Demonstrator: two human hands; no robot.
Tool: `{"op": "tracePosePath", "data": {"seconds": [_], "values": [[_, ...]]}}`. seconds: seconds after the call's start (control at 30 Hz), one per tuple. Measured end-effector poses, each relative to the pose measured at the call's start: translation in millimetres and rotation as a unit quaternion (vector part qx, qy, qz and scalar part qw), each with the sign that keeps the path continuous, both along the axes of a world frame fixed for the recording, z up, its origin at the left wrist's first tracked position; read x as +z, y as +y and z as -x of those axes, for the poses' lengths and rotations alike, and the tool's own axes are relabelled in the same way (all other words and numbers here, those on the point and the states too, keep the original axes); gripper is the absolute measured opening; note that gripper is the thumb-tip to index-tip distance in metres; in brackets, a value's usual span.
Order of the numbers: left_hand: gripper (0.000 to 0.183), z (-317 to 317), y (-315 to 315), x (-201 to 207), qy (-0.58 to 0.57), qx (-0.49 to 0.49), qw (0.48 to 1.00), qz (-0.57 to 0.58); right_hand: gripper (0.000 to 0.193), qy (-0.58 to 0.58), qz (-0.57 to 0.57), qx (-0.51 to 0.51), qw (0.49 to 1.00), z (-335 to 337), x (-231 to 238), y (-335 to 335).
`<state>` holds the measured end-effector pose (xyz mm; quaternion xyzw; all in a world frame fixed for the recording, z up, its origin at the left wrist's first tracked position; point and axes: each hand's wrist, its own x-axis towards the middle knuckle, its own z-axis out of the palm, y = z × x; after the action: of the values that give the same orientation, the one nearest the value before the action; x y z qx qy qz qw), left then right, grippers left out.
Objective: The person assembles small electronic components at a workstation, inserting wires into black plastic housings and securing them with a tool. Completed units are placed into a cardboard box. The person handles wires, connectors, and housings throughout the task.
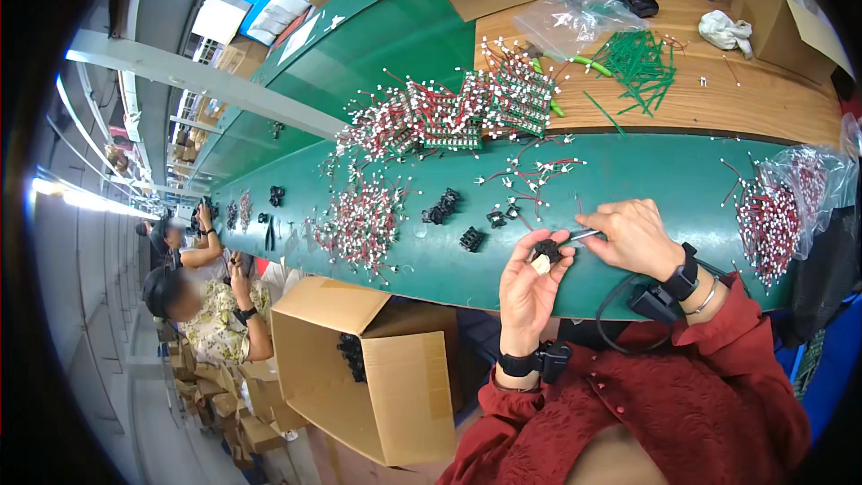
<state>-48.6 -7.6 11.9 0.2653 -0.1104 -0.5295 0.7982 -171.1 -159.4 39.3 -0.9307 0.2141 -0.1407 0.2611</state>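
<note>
My left hand (528,286) grips a small black plastic part (547,251) between thumb and fingers, and a pale cream piece (540,264) shows beside it. My right hand (633,238) is closed round a thin metal-shafted tool (585,234), whose end meets the black part; its exact kind is hard to make out. Both hands are over the near edge of the green work surface (620,180). Left of them lie black plastic parts (442,207) in small clusters and another black part (472,239). Short red-and-black wires with white connectors (536,172) are scattered just beyond.
A big wire heap (364,220) lies left, with wired circuit boards (449,117) behind it. Green strips (636,67) cover part of the wooden board (700,108). A bag of wires (781,207) sits right. An open carton (359,368) stands below the bench; co-workers (215,314) sit left.
</note>
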Motion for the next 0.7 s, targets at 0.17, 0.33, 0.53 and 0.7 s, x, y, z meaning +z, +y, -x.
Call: {"op": "tracePosePath", "data": {"seconds": [0.17,0.33,0.53,0.7], "values": [[0.036,-3,-5,-16,-0.027,0.001,0.999,0.022,0.015,-0.07,-0.062,-0.06,0.994,2,-5,-12],[0.028,0,-4,-17,-0.063,-0.002,0.996,0.056,0.016,-0.111,-0.132,-0.108,0.979,-10,-12,-13],[0.023,6,-8,5,-0.165,0.052,0.981,-0.088,0.017,-0.11,-0.14,-0.079,0.981,-13,-14,-11],[0.018,10,-26,17,-0.318,0.076,0.92,-0.215,0.016,-0.188,-0.223,-0.024,0.956,-8,-9,-5]]}}
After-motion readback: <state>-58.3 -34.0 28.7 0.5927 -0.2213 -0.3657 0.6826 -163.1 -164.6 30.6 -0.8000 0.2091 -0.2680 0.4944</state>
